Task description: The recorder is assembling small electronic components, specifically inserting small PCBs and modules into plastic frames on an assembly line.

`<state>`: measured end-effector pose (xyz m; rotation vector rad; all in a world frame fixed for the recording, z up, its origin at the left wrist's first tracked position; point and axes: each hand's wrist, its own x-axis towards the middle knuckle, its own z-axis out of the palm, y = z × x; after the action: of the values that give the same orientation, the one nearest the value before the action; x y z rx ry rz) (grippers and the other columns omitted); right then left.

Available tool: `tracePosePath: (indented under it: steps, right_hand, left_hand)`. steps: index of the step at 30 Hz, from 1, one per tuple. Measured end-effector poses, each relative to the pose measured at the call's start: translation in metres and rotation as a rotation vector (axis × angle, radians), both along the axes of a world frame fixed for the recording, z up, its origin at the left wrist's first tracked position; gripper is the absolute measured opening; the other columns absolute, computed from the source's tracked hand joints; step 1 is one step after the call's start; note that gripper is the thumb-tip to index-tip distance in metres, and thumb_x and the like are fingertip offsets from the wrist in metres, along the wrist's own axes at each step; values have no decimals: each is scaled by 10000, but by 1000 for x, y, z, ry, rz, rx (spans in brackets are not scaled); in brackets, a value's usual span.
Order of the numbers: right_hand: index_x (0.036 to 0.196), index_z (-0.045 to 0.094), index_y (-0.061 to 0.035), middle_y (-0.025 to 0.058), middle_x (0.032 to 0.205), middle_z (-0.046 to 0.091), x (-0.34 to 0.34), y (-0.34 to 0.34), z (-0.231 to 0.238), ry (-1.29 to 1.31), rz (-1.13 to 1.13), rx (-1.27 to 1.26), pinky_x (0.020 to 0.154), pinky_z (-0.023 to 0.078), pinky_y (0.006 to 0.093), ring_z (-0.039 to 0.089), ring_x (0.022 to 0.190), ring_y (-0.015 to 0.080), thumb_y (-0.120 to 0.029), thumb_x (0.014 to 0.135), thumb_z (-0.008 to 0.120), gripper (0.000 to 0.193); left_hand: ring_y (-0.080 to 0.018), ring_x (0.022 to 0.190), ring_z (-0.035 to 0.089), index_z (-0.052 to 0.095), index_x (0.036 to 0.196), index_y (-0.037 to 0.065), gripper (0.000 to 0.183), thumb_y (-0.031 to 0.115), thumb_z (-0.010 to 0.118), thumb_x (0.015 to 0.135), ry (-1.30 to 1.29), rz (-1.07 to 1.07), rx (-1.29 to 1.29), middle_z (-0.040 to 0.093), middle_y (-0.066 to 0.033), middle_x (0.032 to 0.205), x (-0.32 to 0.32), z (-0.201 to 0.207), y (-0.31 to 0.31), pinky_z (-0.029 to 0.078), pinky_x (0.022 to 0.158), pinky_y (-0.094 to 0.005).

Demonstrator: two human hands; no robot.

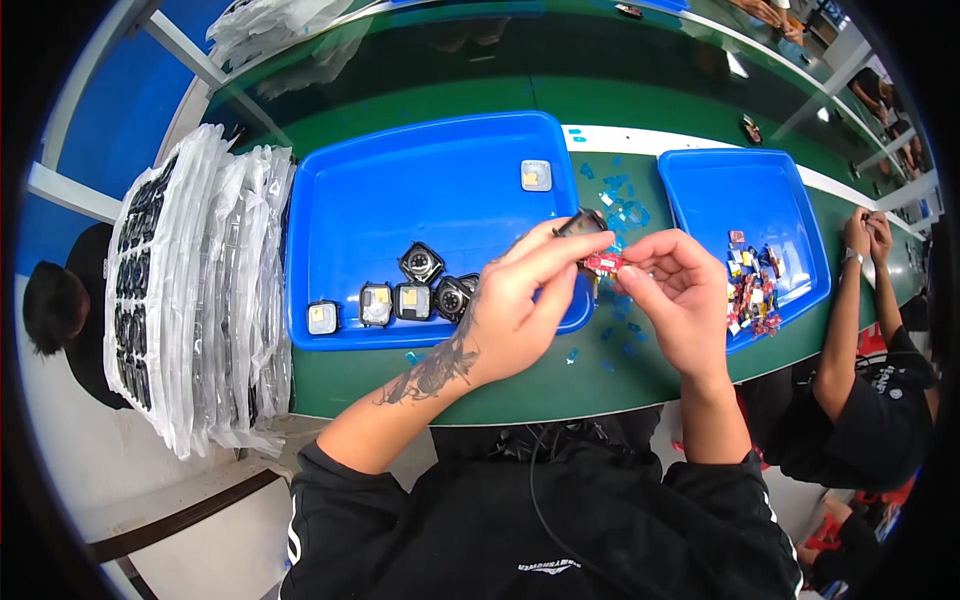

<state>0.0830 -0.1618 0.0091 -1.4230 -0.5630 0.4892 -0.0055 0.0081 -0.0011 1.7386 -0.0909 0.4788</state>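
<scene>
My left hand (525, 305) is closed around a black watch case (581, 222), raised over the right edge of the large blue tray (390, 180). Between the thumb and fingers of my right hand (688, 305) is a small red circuit board (602, 263), held close against the case. Fingers hide part of both pieces, so I cannot tell whether they are joined. Inside the large tray lie several black watch cases (421, 263), some with pale squares on them, and one more pale-faced case (536, 176) sits near its far right corner.
A smaller blue tray (735, 185) on the right holds a heap of red circuit boards (752, 300). Blue film scraps (620, 205) litter the green table (540, 395) between the trays. Plastic-wrapped trays (195, 300) stand stacked at left. Another person (885, 400) works at right.
</scene>
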Motion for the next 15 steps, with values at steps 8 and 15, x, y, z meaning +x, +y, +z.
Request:
tracePosePath:
  steps: [8, 15]
  right_hand:
    - [931, 623, 42, 69, 939, 625, 10, -10, 2, 6, 152, 42, 776, 540, 226, 615, 873, 106, 30, 856, 659, 84]
    - [923, 617, 40, 64, 949, 600, -1, -3, -3, 11, 75, 63, 721, 517, 214, 589, 869, 95, 15, 851, 674, 96]
  left_hand:
    - [-222, 940, 678, 700, 1024, -6, 220, -54, 645, 816, 29, -7, 224, 669, -159, 1062, -2, 3, 0, 536, 824, -282]
    - [-123, 936, 634, 667, 1053, -78, 187, 17, 613, 901, 380, -203, -361, 663, -80, 1016, -1, 1, 3, 536, 844, -260]
